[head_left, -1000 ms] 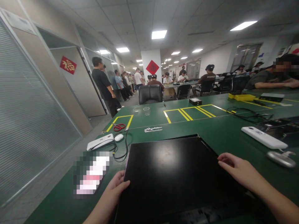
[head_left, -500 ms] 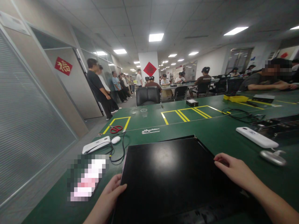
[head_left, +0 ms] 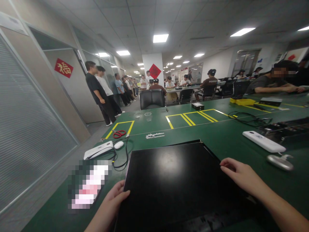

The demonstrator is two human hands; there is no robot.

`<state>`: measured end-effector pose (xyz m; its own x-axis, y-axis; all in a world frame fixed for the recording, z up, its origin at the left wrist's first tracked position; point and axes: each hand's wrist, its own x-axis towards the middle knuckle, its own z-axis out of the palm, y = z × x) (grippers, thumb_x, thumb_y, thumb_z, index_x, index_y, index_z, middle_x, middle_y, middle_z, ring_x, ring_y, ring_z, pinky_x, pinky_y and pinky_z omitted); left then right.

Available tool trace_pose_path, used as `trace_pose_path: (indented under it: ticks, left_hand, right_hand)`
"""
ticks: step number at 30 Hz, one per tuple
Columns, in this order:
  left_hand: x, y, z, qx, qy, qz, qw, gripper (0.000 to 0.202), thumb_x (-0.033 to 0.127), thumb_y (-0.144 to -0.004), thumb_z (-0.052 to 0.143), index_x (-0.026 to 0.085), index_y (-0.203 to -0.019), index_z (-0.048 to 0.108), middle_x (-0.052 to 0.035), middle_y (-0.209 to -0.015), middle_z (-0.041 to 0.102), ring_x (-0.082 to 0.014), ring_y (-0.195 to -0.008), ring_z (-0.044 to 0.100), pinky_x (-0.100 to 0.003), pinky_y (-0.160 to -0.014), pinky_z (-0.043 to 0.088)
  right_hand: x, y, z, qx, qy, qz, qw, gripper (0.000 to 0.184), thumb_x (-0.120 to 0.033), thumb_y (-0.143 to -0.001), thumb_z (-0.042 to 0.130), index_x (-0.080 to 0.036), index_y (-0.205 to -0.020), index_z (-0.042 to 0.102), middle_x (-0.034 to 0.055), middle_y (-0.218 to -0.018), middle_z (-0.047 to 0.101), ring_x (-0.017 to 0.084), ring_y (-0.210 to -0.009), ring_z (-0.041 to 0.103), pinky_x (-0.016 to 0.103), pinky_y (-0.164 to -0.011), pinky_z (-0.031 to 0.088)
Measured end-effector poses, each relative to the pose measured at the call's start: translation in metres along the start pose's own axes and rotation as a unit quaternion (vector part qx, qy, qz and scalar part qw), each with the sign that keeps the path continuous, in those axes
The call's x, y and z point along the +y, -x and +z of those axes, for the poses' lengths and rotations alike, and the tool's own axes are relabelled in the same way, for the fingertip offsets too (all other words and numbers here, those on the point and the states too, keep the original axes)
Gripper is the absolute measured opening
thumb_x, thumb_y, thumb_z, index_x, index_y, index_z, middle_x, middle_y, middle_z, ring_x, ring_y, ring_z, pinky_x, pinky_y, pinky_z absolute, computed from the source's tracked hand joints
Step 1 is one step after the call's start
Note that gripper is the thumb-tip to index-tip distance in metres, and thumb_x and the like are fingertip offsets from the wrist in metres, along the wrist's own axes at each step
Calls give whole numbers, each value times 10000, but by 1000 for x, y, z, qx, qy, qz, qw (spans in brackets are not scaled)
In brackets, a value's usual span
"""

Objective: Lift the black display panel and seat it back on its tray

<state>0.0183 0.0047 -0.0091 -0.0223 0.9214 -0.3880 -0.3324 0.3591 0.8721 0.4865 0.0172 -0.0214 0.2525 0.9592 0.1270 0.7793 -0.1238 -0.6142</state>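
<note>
**Little shifts on the green counter [head_left: 217,135]**

The black panel [head_left: 173,180] lies at the counter's near edge, unmoved over the last second. The left hand [head_left: 113,201] clamps its left edge. The right hand [head_left: 241,177] rests flat, unclenched, on its right edge.

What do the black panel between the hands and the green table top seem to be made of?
The black panel: probably glossy plastic or glass; it mirrors the ceiling light. The table top: likely a matte green rubber mat; dull sheen only.
</note>
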Motion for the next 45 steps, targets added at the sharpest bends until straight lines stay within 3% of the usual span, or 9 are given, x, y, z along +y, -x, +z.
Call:
trace_pose_path:
  ticks: [10, 13, 16, 18, 23, 34, 45]
  left_hand:
    - [4, 3, 3, -1, 0, -15, 1000, 571, 258, -583, 918, 223, -1114, 711, -96, -1074, 832, -393, -1086, 754, -486, -938, 579]
    - [5, 5, 4, 8, -2, -15, 1000, 573, 253, -569, 923, 229, -1101, 711, -91, -1062, 835, -394, -1080, 755, -478, -925, 584]
    - [5, 5, 6, 9, 5, -11, 1000, 547, 233, -569, 919, 224, -1074, 709, -89, -1066, 834, -380, -1089, 754, -457, -946, 575]
    - [4, 5, 6, 12, 7, -6, 1000, 550, 225, -568, 914, 225, -1078, 709, -88, -1069, 834, -379, -1094, 753, -454, -954, 570]
    - [4, 3, 4, 18, -4, -6, 1000, 581, 247, -562, 916, 236, -1105, 709, -91, -1073, 833, -395, -1088, 753, -479, -936, 575]
    - [3, 3, 5, 16, 2, -8, 1000, 562, 235, -563, 905, 232, -1086, 699, -92, -1064, 829, -389, -1078, 755, -475, -926, 576]
    - [6, 6, 6, 13, -4, -7, 1000, 528, 241, -572, 906, 233, -1060, 704, -86, -1088, 827, -379, -1094, 751, -453, -929, 578]
  right_hand:
    - [0, -1, -1, -17, 8, 1, 1000, 291, -542, -767, 533, -313, -817, 705, 18, -819, 788, 243, -761, 717, 362, -700, 530]
    - [0, 3, -3, -49, 14, -14, 999, 353, -587, -783, 558, -304, -922, 716, 41, -931, 796, 245, -779, 708, 373, -724, 543]
    - [0, 13, -8, -104, 28, -53, 993, 598, -616, -710, 688, -298, -1217, 694, 86, -1230, 743, 303, -1070, 681, 423, -949, 531]
    - [4, 20, -11, -149, 35, -78, 985, 839, -560, -626, 783, -322, -1410, 599, 100, -1414, 643, 349, -1298, 564, 470, -1107, 441]
    - [24, 26, -11, -216, 24, -90, 972, 1158, -351, -514, 834, -401, -1580, 385, 95, -1598, 456, 411, -1475, 361, 557, -1196, 318]
    - [28, 24, -10, -211, 55, -90, 972, 1177, -266, -483, 816, -415, -1573, 396, 87, -1616, 436, 395, -1488, 364, 532, -1190, 339]
    - [10, 26, -22, -238, 50, -61, 968, 1117, -221, -528, 749, -414, -1571, 401, 65, -1626, 440, 365, -1490, 385, 493, -1195, 346]
